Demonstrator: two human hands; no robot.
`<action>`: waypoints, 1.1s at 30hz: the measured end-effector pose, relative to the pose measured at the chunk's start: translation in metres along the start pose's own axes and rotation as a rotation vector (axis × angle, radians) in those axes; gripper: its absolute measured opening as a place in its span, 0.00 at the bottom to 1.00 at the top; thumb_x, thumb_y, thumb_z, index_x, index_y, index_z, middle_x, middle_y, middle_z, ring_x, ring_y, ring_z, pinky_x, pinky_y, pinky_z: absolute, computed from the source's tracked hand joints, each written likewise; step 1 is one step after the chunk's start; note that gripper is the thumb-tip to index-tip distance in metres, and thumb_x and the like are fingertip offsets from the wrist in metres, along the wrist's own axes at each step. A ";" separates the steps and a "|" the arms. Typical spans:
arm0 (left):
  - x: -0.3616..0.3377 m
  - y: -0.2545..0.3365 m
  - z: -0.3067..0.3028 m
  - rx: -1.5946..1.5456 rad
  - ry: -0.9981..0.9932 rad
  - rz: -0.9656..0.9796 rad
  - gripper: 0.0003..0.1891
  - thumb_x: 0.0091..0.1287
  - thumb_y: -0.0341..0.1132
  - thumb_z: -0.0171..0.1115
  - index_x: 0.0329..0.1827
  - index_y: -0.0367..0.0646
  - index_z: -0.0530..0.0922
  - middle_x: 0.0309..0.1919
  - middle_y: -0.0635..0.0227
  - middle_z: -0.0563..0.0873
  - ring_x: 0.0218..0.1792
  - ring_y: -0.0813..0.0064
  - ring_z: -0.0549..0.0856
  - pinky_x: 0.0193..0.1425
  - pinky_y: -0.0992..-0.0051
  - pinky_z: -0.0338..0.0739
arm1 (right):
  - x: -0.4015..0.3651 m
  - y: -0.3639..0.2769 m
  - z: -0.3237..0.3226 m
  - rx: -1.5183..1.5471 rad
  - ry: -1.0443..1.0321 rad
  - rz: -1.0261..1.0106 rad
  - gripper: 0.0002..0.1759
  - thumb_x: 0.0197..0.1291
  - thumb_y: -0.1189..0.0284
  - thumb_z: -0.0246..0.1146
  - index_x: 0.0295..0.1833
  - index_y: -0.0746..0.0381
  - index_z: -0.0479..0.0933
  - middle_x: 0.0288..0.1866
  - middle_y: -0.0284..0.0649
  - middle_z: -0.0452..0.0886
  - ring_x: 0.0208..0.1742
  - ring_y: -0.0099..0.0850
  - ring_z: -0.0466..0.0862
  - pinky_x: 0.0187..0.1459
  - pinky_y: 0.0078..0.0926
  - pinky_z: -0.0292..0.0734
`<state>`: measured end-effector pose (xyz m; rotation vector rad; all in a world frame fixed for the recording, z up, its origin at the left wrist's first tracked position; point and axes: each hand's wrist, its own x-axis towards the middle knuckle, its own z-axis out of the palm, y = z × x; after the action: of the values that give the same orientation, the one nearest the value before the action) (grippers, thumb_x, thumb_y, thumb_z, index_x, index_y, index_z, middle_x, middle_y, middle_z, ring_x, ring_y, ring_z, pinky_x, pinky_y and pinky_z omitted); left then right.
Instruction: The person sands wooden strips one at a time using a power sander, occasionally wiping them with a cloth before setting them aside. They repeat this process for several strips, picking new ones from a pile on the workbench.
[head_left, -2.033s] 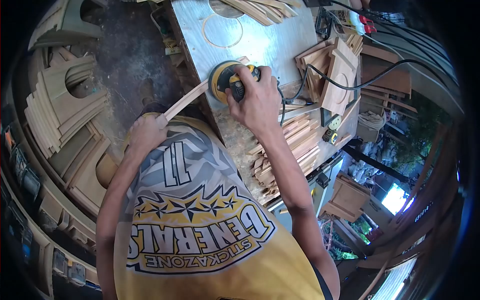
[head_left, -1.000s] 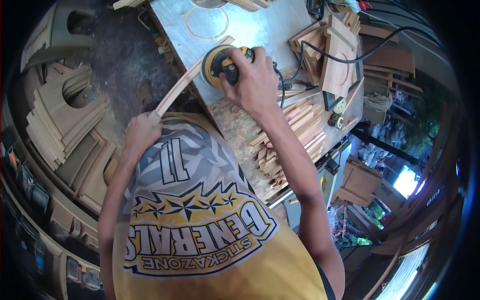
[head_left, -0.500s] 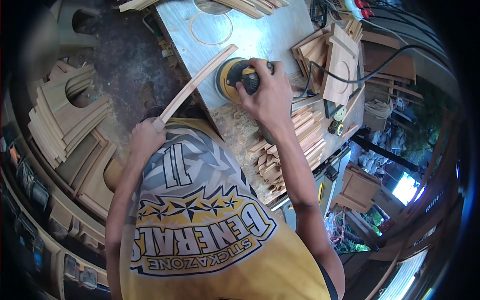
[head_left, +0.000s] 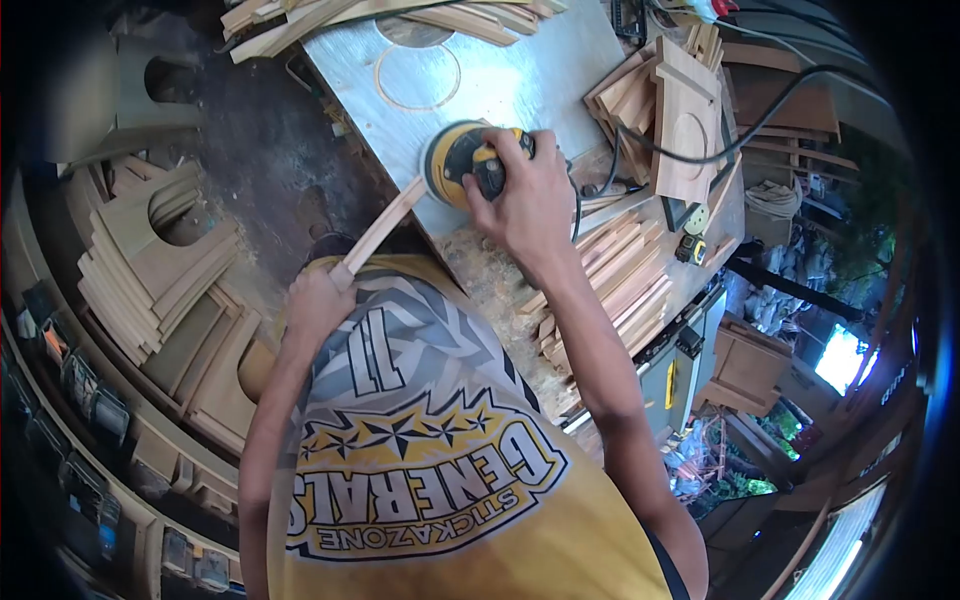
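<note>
My right hand (head_left: 525, 205) is closed round a yellow and black sander (head_left: 465, 165), its round pad tilted toward the left. A narrow wooden strip (head_left: 385, 225) is held by its near end in my left hand (head_left: 318, 298), close to my shirt. The strip's far end meets the sander's pad edge, and the pad hides whatever lies beyond. Beneath the sander is the pale board (head_left: 525, 75) on the workbench. The sander's dark cable (head_left: 690, 158) runs off to the right.
Wooden strips (head_left: 610, 290) lie stacked right of my right hand. Behind them are flat wooden panels (head_left: 685, 130) and a tape measure (head_left: 690, 248). More strips (head_left: 470, 22) lie at the bench's far end. Curved wooden pieces (head_left: 150, 260) are piled on the left.
The strip's far end has come back toward me and now meets the pad's edge, instead of reaching past it. The sander has tilted and shifted slightly left.
</note>
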<state>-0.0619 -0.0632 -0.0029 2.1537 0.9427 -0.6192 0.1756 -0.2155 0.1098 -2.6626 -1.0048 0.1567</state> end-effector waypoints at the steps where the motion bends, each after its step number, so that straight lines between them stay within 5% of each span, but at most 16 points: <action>1: 0.003 -0.005 0.004 -0.008 -0.008 0.011 0.18 0.64 0.47 0.67 0.45 0.41 0.89 0.39 0.40 0.90 0.45 0.37 0.89 0.54 0.46 0.83 | -0.002 0.000 0.001 -0.011 0.010 0.001 0.26 0.54 0.64 0.76 0.60 0.49 0.78 0.51 0.56 0.73 0.47 0.55 0.81 0.43 0.52 0.81; 9: 0.007 -0.008 0.006 -0.022 -0.026 0.012 0.18 0.63 0.45 0.67 0.50 0.43 0.89 0.40 0.40 0.90 0.46 0.38 0.89 0.55 0.47 0.84 | 0.004 0.001 -0.001 -0.025 -0.017 0.103 0.28 0.55 0.61 0.76 0.62 0.49 0.79 0.56 0.56 0.75 0.53 0.57 0.82 0.50 0.51 0.82; 24: 0.010 -0.008 0.007 -0.036 -0.088 -0.054 0.21 0.61 0.47 0.69 0.51 0.43 0.89 0.46 0.39 0.89 0.52 0.39 0.88 0.61 0.50 0.82 | -0.022 -0.017 0.010 -0.026 0.002 -0.091 0.26 0.54 0.65 0.76 0.59 0.48 0.79 0.49 0.52 0.74 0.48 0.51 0.81 0.43 0.48 0.81; 29: 0.004 0.005 -0.006 -0.068 -0.063 -0.081 0.21 0.61 0.47 0.69 0.51 0.42 0.89 0.47 0.40 0.89 0.53 0.39 0.87 0.61 0.50 0.82 | 0.002 0.006 0.005 -0.009 0.008 0.004 0.27 0.52 0.66 0.76 0.59 0.47 0.77 0.50 0.52 0.74 0.47 0.53 0.82 0.41 0.51 0.82; 33: 0.009 -0.002 0.001 -0.081 -0.038 -0.081 0.21 0.59 0.45 0.69 0.50 0.40 0.89 0.44 0.41 0.90 0.51 0.40 0.88 0.59 0.50 0.82 | -0.003 -0.003 0.004 -0.103 -0.139 -0.051 0.28 0.51 0.65 0.77 0.59 0.47 0.77 0.51 0.52 0.74 0.48 0.54 0.82 0.43 0.51 0.82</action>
<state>-0.0579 -0.0588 -0.0104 2.0339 1.0213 -0.6486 0.1700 -0.2143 0.1066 -2.7472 -1.1524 0.2907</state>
